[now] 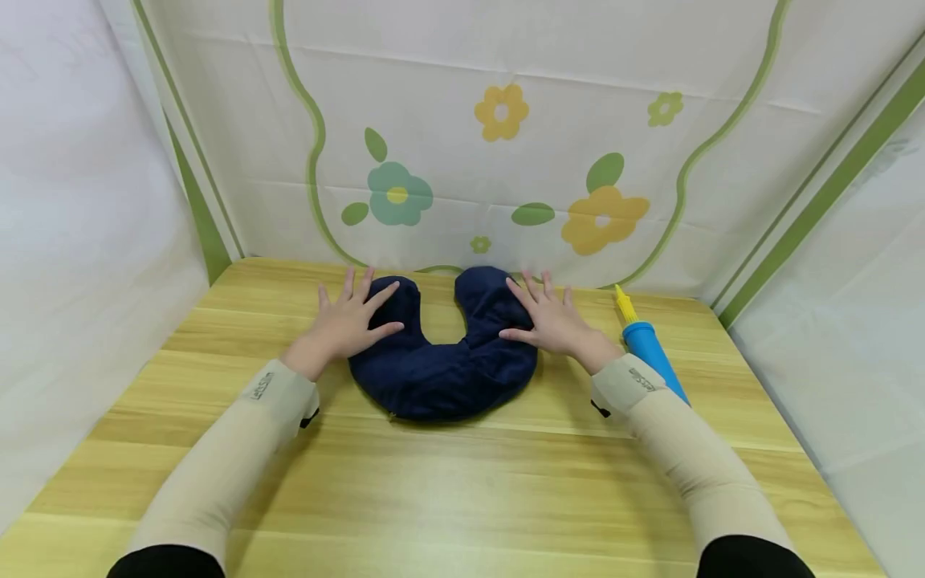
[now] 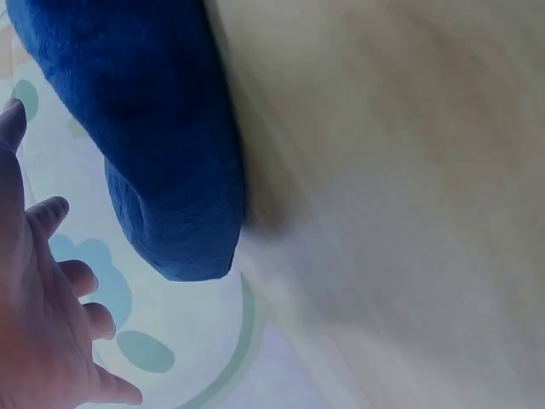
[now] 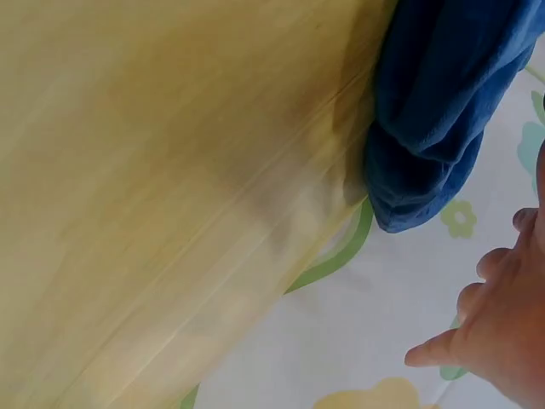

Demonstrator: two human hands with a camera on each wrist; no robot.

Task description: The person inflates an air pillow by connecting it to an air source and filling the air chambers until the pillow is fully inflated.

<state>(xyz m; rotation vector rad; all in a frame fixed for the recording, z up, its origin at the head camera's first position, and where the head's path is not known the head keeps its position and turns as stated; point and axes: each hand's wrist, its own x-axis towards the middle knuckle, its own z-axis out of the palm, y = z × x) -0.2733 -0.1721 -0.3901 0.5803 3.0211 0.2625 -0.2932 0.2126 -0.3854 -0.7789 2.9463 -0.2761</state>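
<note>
A dark blue, U-shaped neck pillow (image 1: 441, 381) lies on the table, its two ends pointing at the back wall. My left hand (image 1: 345, 319) is spread at the pillow's left arm, thumb and forefinger over its edge. On the other side my right hand (image 1: 552, 319) spreads its fingers over the right arm of the pillow. In the left wrist view the left hand (image 2: 43, 298) shows its fingers apart beside the plush cloth (image 2: 170, 145). The right wrist view has the right hand (image 3: 502, 315) with extended fingers near the creased pillow end (image 3: 417, 170).
A blue hand pump (image 1: 654, 357) with a yellow nozzle (image 1: 625, 305) lies at the right of the wooden table (image 1: 433, 498), partly behind the right forearm. A white cloth wall (image 1: 448, 48) with printed flowers stands along the table's back edge. White sheets hang at both sides.
</note>
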